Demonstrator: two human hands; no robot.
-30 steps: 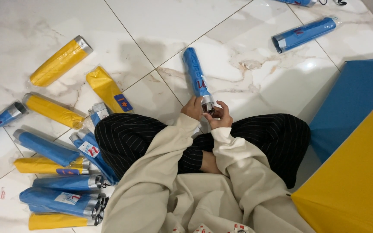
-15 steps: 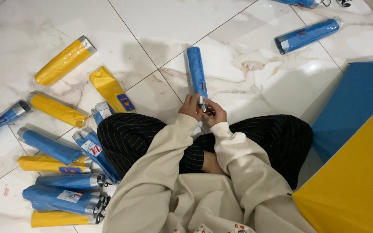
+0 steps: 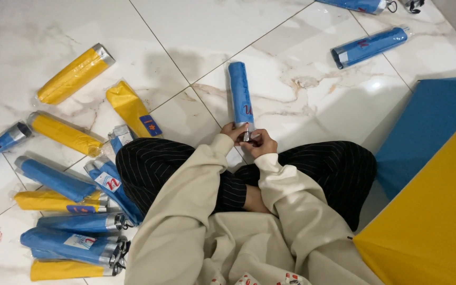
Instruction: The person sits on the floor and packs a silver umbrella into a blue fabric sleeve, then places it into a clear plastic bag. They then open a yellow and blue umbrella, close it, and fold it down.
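Since the earlier frames the blue folded umbrella has swung more upright, away from the knees. It lies on the marble floor, its near end held just beyond the crossed legs. Left hand and right hand meet there, fingers pinched on the silvery tip of that umbrella. It looks light and stiff along its length, and its plastic sleeve is likely slippery, so the bare end is the surer hold. Left of it lie more yellow and blue wrapped umbrellas.
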